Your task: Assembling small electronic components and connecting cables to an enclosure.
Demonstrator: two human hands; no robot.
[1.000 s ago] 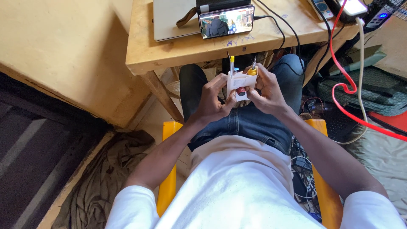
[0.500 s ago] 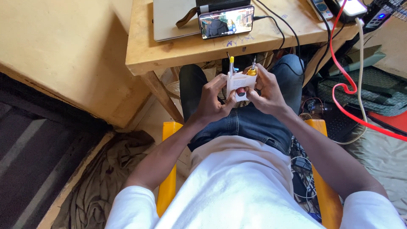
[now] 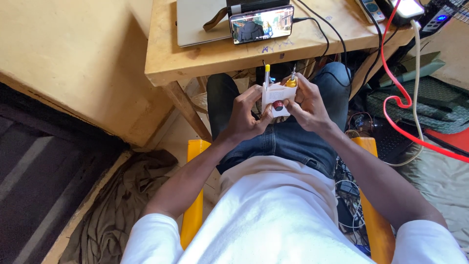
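Gripping white box (image 3: 277, 96) upright, tools pointing tableward.

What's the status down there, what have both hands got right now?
Left hand and right hand both gripping small white box over lap. Red knob on front, yellow-tipped tools sticking up. Table edge just above; nothing blocking.

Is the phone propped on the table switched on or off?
On. The phone, lying sideways against the laptop on the wooden table, shows a bright, colourful picture on its screen.
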